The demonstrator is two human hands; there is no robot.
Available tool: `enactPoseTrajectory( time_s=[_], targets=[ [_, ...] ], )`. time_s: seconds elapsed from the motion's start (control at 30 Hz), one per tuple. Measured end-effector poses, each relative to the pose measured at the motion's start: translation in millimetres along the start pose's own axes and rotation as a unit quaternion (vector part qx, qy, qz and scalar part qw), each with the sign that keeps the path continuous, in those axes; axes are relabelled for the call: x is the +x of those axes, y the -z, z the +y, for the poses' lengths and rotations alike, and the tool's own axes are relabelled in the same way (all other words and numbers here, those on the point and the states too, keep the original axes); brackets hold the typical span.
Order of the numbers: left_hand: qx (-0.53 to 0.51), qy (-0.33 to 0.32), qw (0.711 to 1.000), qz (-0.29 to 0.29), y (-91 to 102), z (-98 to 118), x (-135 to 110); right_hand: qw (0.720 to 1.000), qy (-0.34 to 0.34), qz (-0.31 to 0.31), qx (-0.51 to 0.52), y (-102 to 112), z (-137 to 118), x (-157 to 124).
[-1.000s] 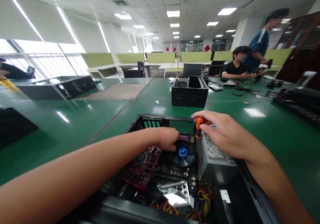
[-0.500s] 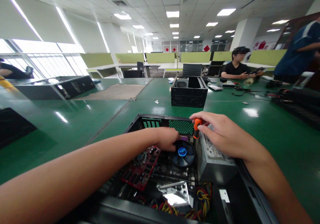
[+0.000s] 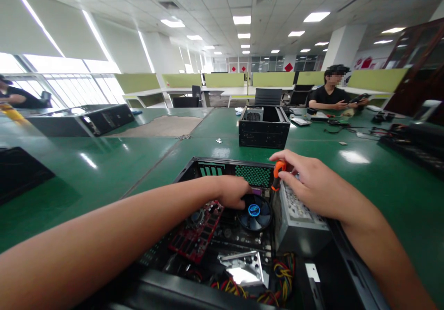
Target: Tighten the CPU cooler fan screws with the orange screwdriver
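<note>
The screwdriver (image 3: 279, 167) is standing nearly upright by the far edge of the case (image 3: 166, 289), beside the power supply (image 3: 301, 238). The right hand (image 3: 310, 180) is pinching its handle. The left hand (image 3: 236, 192) is touching the rim of the fan (image 3: 254, 210); its fingers are partly hiding, so their grip cannot be told. A red card (image 3: 197, 236) is lying left of the fan. The open case is occupying the near edge of the counter (image 3: 104, 176).
</note>
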State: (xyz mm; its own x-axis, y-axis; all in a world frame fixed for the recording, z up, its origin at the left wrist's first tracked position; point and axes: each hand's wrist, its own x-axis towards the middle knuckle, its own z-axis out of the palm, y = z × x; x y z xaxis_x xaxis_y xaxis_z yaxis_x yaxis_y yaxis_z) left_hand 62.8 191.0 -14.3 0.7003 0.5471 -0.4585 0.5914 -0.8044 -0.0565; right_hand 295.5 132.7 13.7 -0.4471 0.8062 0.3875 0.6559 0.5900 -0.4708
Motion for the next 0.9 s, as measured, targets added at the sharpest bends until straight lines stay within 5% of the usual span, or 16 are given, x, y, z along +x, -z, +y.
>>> enactPoseTrajectory(
  time_s=[0.23, 0.4, 0.6, 0.9],
  targets=[
    [-0.004, -0.001, 1.000, 0.001, -1.8, 1.4, 3.8, 1.000, -0.003, 0.013, 0.003, 1.1, -3.8, 0.3],
    [-0.019, 0.001, 1.000, 0.004, -1.2, 2.5, 3.5, 0.981, 0.010, 0.139, 0.135, 2.3, -6.2, -5.2],
    [-0.044, -0.019, 0.999, 0.025, -5.5, -2.3, 4.5, 0.977, 0.120, -0.020, 0.174, 5.5, -14.1, -9.5],
    [-0.052, -0.018, 0.998, 0.029, -10.3, -5.7, 8.2, 0.984, 0.123, -0.053, 0.116, 6.3, -16.0, -8.2]
  ],
)
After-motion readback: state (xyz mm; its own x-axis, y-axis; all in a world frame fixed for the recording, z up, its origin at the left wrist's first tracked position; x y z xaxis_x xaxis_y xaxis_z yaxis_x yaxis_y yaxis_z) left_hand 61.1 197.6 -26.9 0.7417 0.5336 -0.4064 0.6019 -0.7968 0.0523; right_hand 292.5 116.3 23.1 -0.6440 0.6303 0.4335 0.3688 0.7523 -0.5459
